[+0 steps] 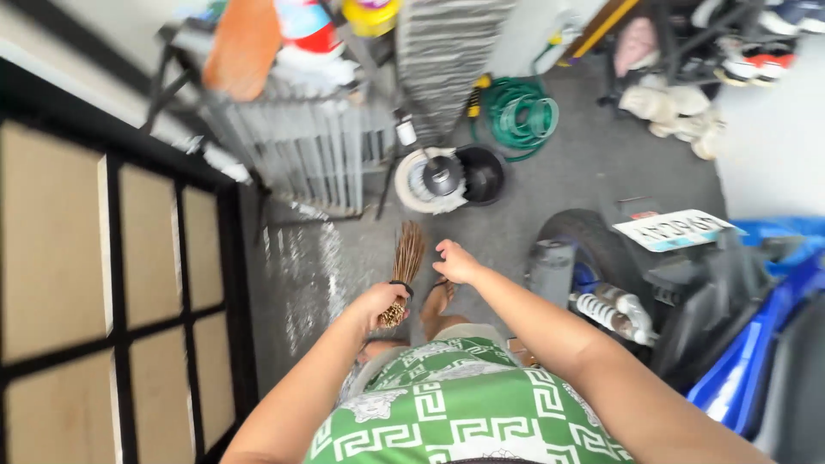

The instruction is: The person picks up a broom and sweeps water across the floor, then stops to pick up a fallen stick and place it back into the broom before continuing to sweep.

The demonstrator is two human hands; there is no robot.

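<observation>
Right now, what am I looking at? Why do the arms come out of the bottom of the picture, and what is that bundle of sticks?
The picture comes from a camera worn on a person's head, looking down. That is why you see their own arms and green patterned shirt from above.

The left hand is closed around a stick broom, a bundle of thin brown twigs tied together, with the bristles pointing away over the grey concrete floor. The right hand is stretched out, open and holding nothing.

A bare foot shows below the hands. To the right stands a blue motorbike with its black rear tyre. Further away lie a coiled green hose and a black bucket, beside a grey metal rack.
</observation>
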